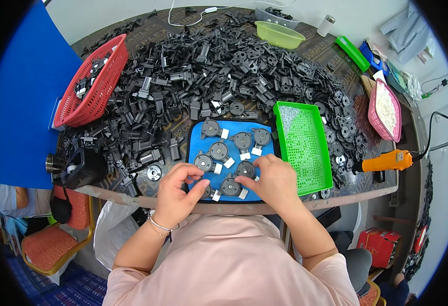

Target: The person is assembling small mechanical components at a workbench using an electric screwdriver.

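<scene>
Hands over blue mat (265, 153) at table's 6 o'clock. Left hand (175, 196) pinching round black disc part (207, 192); right hand (272, 178) fingertips pressed narrow on neighbouring disc part (245, 170). Probably light, rigid, smooth plastic; best gripped by rim, clear of white tab.

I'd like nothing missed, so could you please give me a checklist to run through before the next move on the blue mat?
1. Round parts lie on blue mat: ok.
2. Left hand on a front-row part: ok.
3. Right hand beside another part: ok.
4. Green tray beside the mat, small bits in its far corner: ok.
5. Orange tool lies apart from both hands: ok.
6. Parts fully seated: cannot tell.
</scene>
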The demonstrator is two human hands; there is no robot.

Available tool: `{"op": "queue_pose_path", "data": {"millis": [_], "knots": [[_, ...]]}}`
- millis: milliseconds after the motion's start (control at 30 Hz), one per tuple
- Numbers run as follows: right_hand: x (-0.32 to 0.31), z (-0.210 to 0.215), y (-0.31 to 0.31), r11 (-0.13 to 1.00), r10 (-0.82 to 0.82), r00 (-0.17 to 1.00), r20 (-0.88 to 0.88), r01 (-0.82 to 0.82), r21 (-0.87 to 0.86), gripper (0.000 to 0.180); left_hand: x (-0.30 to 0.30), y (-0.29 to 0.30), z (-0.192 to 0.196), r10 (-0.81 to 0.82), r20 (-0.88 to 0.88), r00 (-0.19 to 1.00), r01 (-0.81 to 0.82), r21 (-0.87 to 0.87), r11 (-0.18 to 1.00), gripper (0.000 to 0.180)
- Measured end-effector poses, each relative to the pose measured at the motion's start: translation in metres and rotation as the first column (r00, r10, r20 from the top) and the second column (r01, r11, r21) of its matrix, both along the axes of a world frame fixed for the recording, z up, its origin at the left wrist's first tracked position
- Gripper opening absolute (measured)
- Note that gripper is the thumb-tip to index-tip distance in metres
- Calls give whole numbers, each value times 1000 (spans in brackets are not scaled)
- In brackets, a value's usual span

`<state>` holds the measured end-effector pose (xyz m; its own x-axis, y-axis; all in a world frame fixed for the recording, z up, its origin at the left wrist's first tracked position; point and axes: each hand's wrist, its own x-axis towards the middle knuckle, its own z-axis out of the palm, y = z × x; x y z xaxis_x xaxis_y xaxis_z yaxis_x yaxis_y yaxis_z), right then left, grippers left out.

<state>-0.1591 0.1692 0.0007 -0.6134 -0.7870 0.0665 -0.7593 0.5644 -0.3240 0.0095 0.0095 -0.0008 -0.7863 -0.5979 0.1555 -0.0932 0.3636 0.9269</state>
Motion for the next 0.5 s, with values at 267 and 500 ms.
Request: {"op": "queue_pose_path", "data": {"millis": [267,500], "knots": [[-6,10,0,958,259,954,153,-234,-167,50,1,-2,-1,-2,-7,1000,2,4,1000,19],[-10,4,2,974,225,949,220,-212,-83,45,2,-2,-3,1,-7,1000,-1,5,1000,19]]}}
